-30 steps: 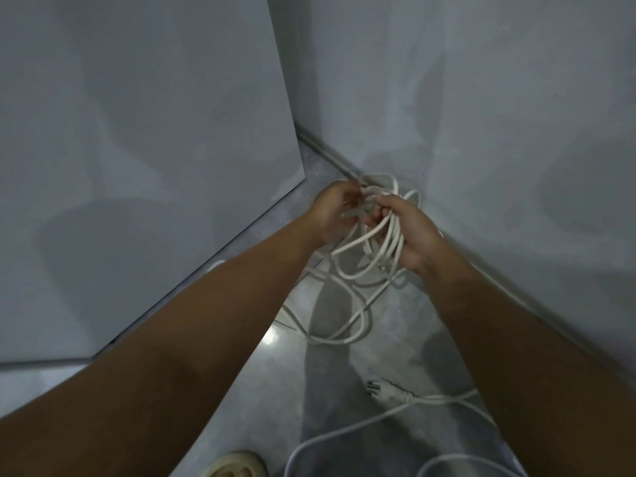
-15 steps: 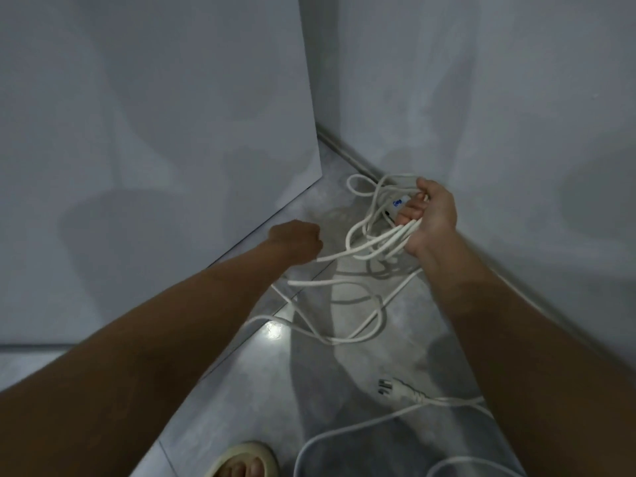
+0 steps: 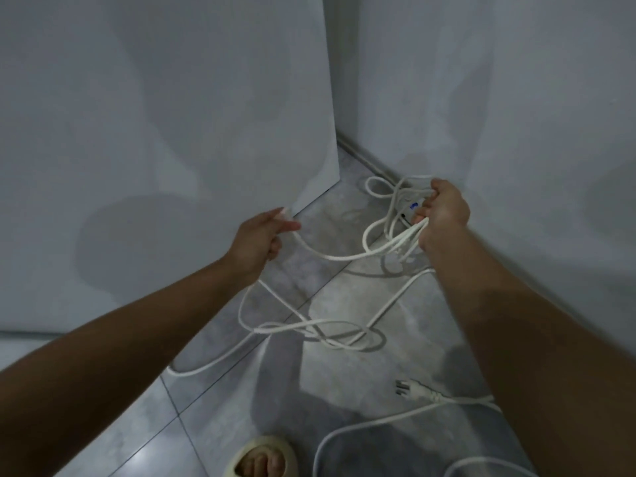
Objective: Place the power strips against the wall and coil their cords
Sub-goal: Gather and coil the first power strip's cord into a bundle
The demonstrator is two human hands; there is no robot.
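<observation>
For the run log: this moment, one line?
step: coiling | left hand: holds cord | right hand: grips cord loops | plug: on floor

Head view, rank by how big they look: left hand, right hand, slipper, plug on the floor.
1. left hand and right hand, both gripping cord: about alike, so unranked.
2. slipper: only its front shows, cut by the frame edge, so unsure.
3. plug: clearly smallest.

A white cord (image 3: 344, 258) hangs in loops from the right hand (image 3: 444, 215). One strand runs to the left hand (image 3: 258, 242), and the rest sprawls on the floor (image 3: 213, 425). A white power strip (image 3: 411, 210) is mostly hidden. A second cord (image 3: 461, 401) ends in a plug (image 3: 414, 390), lying flat.
</observation>
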